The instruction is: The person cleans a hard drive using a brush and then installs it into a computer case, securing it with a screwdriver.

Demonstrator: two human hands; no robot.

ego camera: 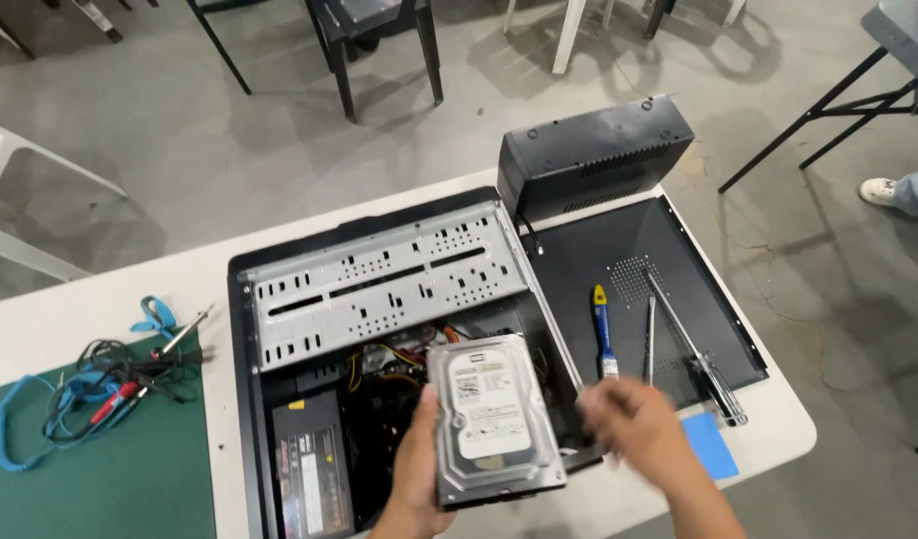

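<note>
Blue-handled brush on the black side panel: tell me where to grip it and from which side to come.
Grip the brush by its blue and yellow handle, coming from above. It lies flat on the panel, handle pointing away from the person, bristles near the right hand. A grip across the narrow handle suits; the long screwdrivers beside it lie apart from it.

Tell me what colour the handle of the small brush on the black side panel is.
Blue with a yellow end: the brush lies on the side panel, clearest in the head view.
</note>
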